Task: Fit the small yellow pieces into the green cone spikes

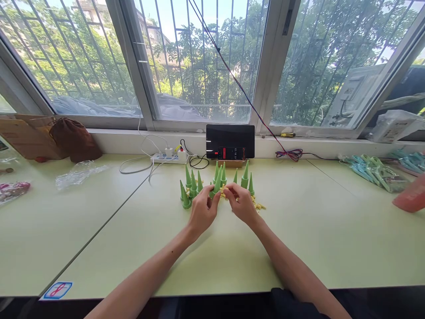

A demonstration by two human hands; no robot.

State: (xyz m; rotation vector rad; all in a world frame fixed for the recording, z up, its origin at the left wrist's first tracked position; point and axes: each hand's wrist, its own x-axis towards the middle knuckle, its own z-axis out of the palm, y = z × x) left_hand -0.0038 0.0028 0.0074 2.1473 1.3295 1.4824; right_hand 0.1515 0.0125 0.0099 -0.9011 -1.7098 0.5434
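My left hand (pixel 203 212) is closed around the lower part of a green cone (pixel 218 180), whose point is upward. Thumb and fingertips of my right hand (pixel 244 204) are pinched together beside it on a small yellow piece (pixel 225 189), mostly covered by the fingers. To the left of my hands stands a group of similar green cones (pixel 193 187); more cones (pixel 245 178) stand behind and to the right. Small yellow pieces (pixel 259 206) lie scattered on the table by my right hand, partly hidden by it.
Behind the cones, a black tablet (pixel 230 133) leans at the windowsill with a phone (pixel 232 153) before it. A power strip (pixel 170 157) with cables is at back left. Teal and green items (pixel 375 170) and a red object (pixel 410 195) lie at right, crumpled plastic (pixel 79 174) at left.
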